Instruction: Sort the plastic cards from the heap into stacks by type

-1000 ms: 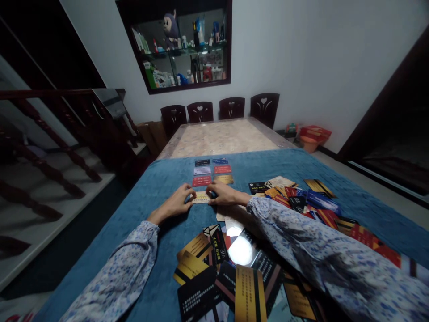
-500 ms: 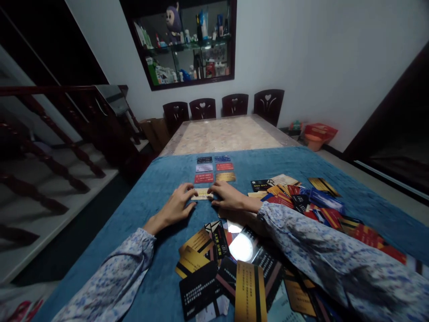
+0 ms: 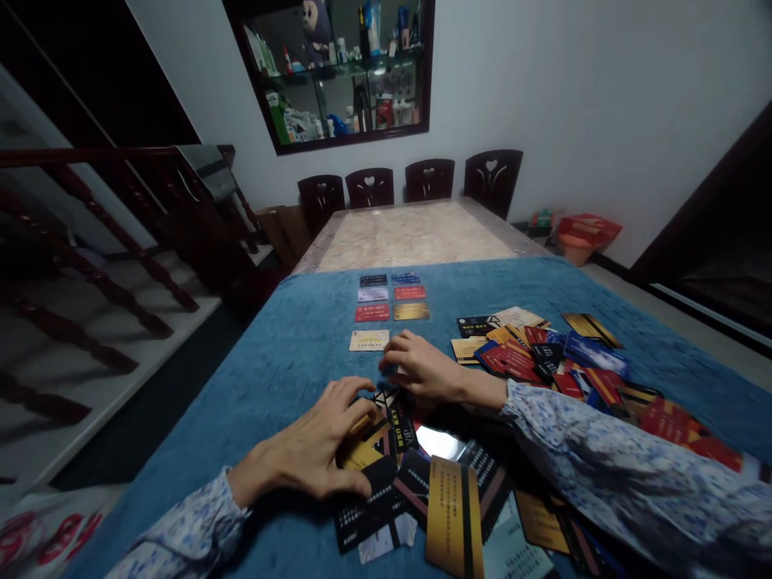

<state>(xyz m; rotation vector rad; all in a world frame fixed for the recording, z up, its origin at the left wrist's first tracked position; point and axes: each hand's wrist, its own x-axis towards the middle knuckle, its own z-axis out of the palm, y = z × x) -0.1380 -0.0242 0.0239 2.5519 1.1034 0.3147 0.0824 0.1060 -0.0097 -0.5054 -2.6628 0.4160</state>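
My left hand (image 3: 314, 442) is over the near pile of cards, thumb and fingers spread, covering part of a gold card and touching a black card (image 3: 367, 515). Just right of a cream card (image 3: 370, 341), my right hand (image 3: 422, 368) rests low with loosely bent fingers; no card shows in them. Beyond the cream card lie two short columns of cards, among them a red card (image 3: 372, 312) and a gold card (image 3: 411, 311). The near pile also has a black VIP card (image 3: 399, 422) and a gold striped card (image 3: 455, 515).
A second heap of mixed cards (image 3: 512, 358) spreads along the right side of the blue cloth (image 3: 271, 346). Past the cloth, the bare tabletop (image 3: 416, 233) reaches several dark chairs (image 3: 429, 181). A stair railing (image 3: 90, 205) stands at the left.
My left hand has left the cream card and come back over the near pile. My right hand has drawn slightly away from the cream card, which stays flat in line. The view has shifted slightly.
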